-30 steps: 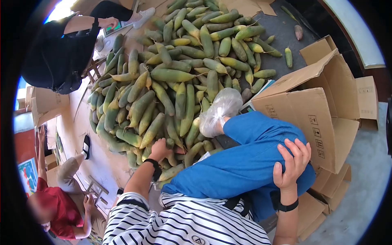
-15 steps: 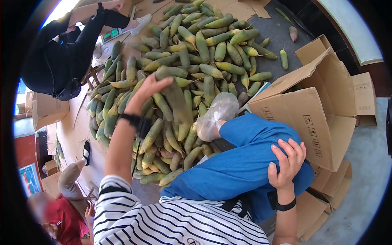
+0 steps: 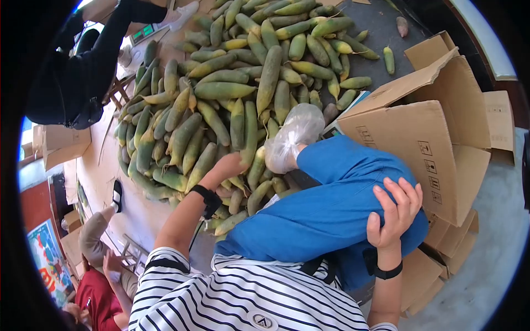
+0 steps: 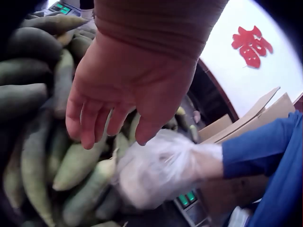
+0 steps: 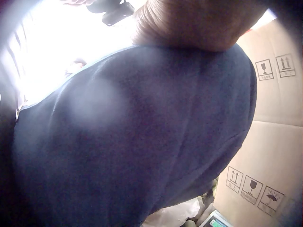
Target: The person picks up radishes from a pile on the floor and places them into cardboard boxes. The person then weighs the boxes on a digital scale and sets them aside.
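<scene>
My left hand (image 3: 233,164) is over the near part of a large heap of green radishes (image 3: 223,90). Seen from the left wrist, the hand (image 4: 128,87) hangs palm-side to the camera with its fingers loosely bent and nothing in them, above pale green radishes (image 4: 83,163). A long radish (image 3: 269,78) lies on top of the heap, beyond the hand. My right hand (image 3: 395,212) rests on the blue-trousered knee (image 3: 342,207), fingers spread; only its heel (image 5: 199,23) shows in the right wrist view.
A plastic-wrapped foot (image 3: 295,138) borders the heap. To the right stands an open cardboard box (image 3: 408,146), with more cardboard below it. A person in black (image 3: 63,88) is at upper left near a scale (image 3: 142,34); another in red (image 3: 99,295) sits at lower left.
Half a second ago my left hand held a radish over the heap; it has let go and moved back nearer the body. The right hand stays on the knee.
</scene>
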Demonstrator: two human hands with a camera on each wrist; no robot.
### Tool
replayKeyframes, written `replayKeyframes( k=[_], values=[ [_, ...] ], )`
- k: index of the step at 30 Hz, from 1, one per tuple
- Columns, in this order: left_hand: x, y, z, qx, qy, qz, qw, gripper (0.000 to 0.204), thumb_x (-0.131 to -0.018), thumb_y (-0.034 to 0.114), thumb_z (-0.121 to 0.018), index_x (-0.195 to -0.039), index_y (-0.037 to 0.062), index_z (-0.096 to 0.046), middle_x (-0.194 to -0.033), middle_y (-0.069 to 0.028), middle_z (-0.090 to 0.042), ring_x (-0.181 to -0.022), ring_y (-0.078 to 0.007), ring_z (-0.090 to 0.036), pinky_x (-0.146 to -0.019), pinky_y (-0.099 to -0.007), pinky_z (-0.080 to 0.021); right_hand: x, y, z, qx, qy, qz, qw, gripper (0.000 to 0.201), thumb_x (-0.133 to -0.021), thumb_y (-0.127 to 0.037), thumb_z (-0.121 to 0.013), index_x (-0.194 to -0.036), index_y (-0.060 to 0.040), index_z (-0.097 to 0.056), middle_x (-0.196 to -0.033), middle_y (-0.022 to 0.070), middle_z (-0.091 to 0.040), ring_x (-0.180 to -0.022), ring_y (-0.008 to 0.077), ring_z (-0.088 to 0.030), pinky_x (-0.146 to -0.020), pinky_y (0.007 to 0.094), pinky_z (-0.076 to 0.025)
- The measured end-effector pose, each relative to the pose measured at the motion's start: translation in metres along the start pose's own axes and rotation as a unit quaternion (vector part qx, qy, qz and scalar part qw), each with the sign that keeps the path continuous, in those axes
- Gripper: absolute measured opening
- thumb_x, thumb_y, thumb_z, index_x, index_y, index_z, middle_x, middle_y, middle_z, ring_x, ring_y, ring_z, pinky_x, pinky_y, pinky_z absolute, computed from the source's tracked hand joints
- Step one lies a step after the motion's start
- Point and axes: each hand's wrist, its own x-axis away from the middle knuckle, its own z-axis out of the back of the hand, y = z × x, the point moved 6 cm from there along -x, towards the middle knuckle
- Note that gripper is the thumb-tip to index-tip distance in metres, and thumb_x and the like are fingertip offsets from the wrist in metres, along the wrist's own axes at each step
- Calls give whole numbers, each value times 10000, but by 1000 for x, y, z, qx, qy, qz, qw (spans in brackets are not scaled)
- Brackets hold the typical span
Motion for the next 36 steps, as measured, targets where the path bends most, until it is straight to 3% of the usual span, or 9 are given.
replayKeyframes(
  k=[4,8,14,19,21,26,33,35,36],
  values=[
    [34,-60,-51,-75,-95,100,988,451,-775,336,-670,-1089,15,-631,-1018,-218,-669,-960,-385,-628,-825,-446,-498,7,4,-2,11,-5,-5,1000,367,-864,-350,-473,-1070,-127,-678,-1177,68,-623,-1181,283,-494,-1109,497,-236],
    [39,-97,-110,-65,-83,31,994,418,-771,318,-671,-1081,40,-629,-1009,-203,-670,-957,-382,-628,-814,-447,-503,8,4,-3,19,-15,-14,1000,374,-871,-351,-456,-1060,-115,-676,-1173,81,-622,-1179,299,-494,-1105,508,-241],
    [30,-60,-142,-12,-27,-91,995,382,-770,254,-678,-1082,66,-563,-1080,-173,-605,-999,-367,-599,-841,-453,-494,4,3,-4,34,-37,-12,999,380,-872,-341,-424,-1039,-100,-666,-1166,101,-617,-1178,319,-489,-1097,529,-249],
    [-3,-39,-161,-44,-51,-43,997,453,-774,299,-707,-1069,-4,-544,-1079,-214,-617,-1013,-357,-612,-851,-440,-504,4,2,-4,51,-52,-11,997,380,-867,-329,-409,-1050,-97,-647,-1167,116,-611,-1181,331,-481,-1095,541,-252],
    [-19,-46,-178,-43,-137,58,988,496,-753,322,-732,-1052,-32,-554,-1051,-234,-648,-1007,-353,-633,-840,-432,-517,4,1,-4,55,-57,-12,997,382,-870,-331,-408,-1052,-95,-646,-1166,118,-611,-1181,332,-482,-1095,542,-252],
    [-36,-56,-201,-53,-101,64,991,505,-720,301,-752,-1055,-24,-561,-990,-211,-678,-964,-350,-658,-813,-436,-530,5,1,-3,60,-80,-3,995,404,-879,-317,-391,-1124,-78,-606,-1216,142,-576,-1208,367,-463,-1094,575,-244],
    [-9,-34,-125,34,-66,-126,989,563,-694,303,-754,-1137,39,-528,-902,-203,-653,-867,-388,-631,-759,-469,-502,6,1,-3,57,-72,8,996,404,-875,-304,-387,-1125,-75,-606,-1211,140,-577,-1212,363,-459,-1091,575,-248],
    [-7,-28,-74,111,-36,-126,985,519,-719,294,-744,-1111,11,-558,-969,-210,-646,-908,-359,-629,-791,-434,-500,4,0,-4,53,-63,4,997,398,-880,-319,-387,-1097,-84,-623,-1189,132,-592,-1196,349,-470,-1087,564,-256],
    [-3,-18,-44,163,-76,-75,981,511,-775,181,-741,-1209,17,-527,-1037,-149,-661,-923,-236,-628,-827,-371,-512,4,0,-3,57,-49,-1,997,396,-885,-334,-386,-1068,-92,-641,-1166,123,-607,-1181,336,-480,-1083,553,-264]
  ],
)
